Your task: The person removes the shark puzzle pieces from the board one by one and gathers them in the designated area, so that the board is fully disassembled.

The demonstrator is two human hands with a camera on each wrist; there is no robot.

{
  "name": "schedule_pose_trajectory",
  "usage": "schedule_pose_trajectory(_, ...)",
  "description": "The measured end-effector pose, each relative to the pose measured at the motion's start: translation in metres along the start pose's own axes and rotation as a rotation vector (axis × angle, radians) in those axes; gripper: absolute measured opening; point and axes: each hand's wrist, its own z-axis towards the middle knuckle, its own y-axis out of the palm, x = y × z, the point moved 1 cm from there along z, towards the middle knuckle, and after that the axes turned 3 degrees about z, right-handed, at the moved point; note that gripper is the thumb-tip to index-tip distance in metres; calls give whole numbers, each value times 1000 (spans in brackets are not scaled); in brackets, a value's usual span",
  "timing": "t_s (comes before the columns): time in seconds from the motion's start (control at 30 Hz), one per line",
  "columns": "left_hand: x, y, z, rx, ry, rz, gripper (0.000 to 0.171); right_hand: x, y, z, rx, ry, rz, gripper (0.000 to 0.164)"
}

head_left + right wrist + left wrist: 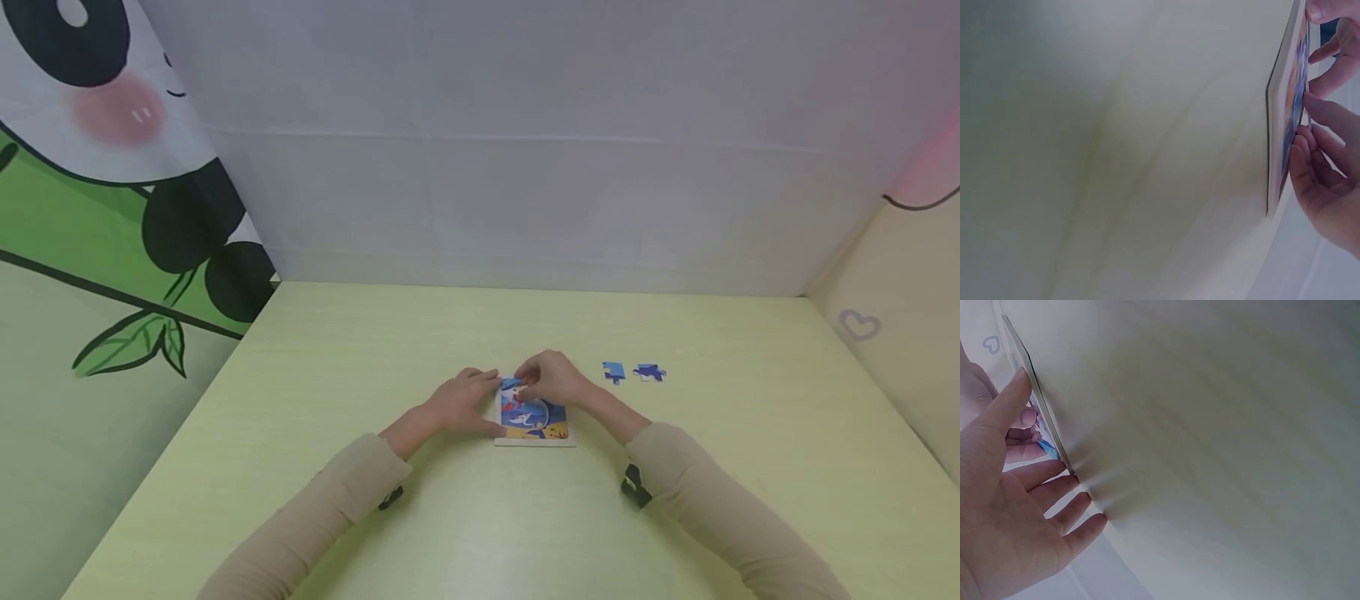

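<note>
Puzzle on pale yellow-green table; greyish backdrop behind, perhaps cloth.

The table's far edge is left free; the puzzle's far corners are blocked by left hand and right hand.

Soft, fairly even light fills the head view; a pale sheen lies on the tabletop below the framed jigsaw puzzle, and faint shadows edge the sleeves. Both wrist views are dimmer and hazier; in the left one, soft shadows from the left hand streak the tabletop beside the puzzle.
</note>
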Motion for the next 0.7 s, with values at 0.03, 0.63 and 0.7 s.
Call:
schedule_pose_trajectory(0.03,0,0,0,0,-1,0,81,1,-1,0,-8,-17,-7,30)
schedule_pose_trajectory(0.63,-2,7,4,12,-8,9,82,11,-10,-3,-18,-109,-9,31)
schedule_pose_trajectory(0.7,-1,7,4,11,-12,14,81,12,-13,-5,-14,-130,-18,31)
